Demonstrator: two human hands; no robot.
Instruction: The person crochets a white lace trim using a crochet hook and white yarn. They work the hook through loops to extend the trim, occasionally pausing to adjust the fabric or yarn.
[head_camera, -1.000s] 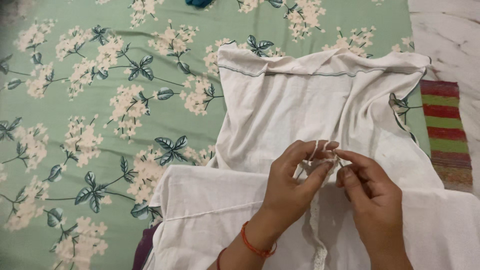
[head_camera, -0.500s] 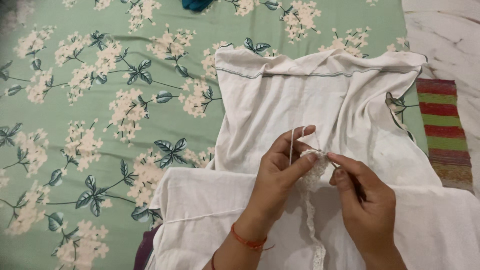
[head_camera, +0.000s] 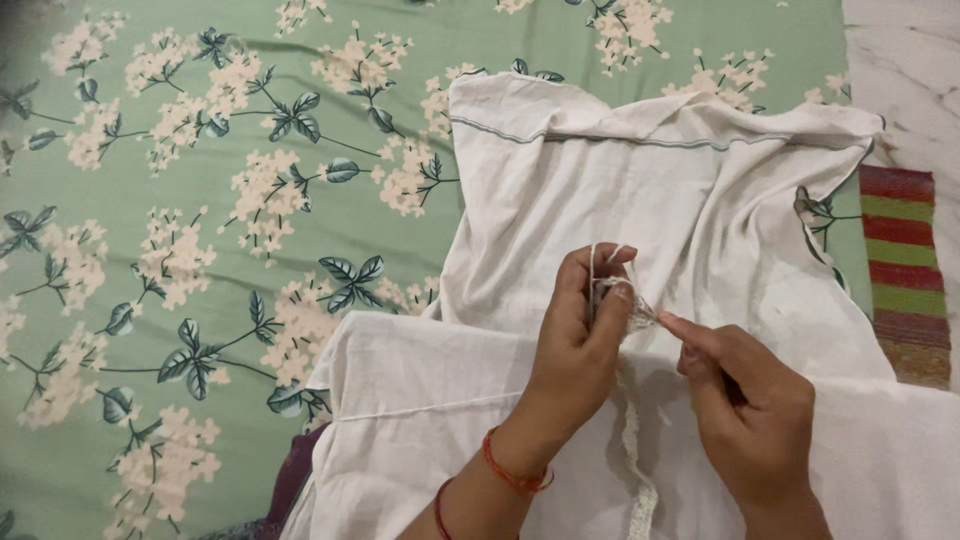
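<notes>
My left hand (head_camera: 580, 345) pinches the top end of a narrow white crochet lace strip (head_camera: 634, 470), with white yarn looped over its forefinger. My right hand (head_camera: 745, 415) is closed in a pinch, its fingertips touching the lace next to the left thumb; a thin hook seems to sit between the fingers, mostly hidden. The strip hangs down between both wrists. Both hands hover over a white cloth (head_camera: 640, 200) spread on the bed. Red thread bands circle my left wrist.
A green bedsheet with cream flowers and blue-green leaves (head_camera: 200, 250) covers the bed to the left. A striped red and green mat (head_camera: 905, 270) lies at the right on a pale marble floor (head_camera: 910, 70). A purple fabric edge (head_camera: 295, 470) peeks out at the bottom.
My left hand has curled tighter around the lace end and yarn. My right hand drew slightly down and right. The view shifted, so the cloth sits a little higher in frame.
</notes>
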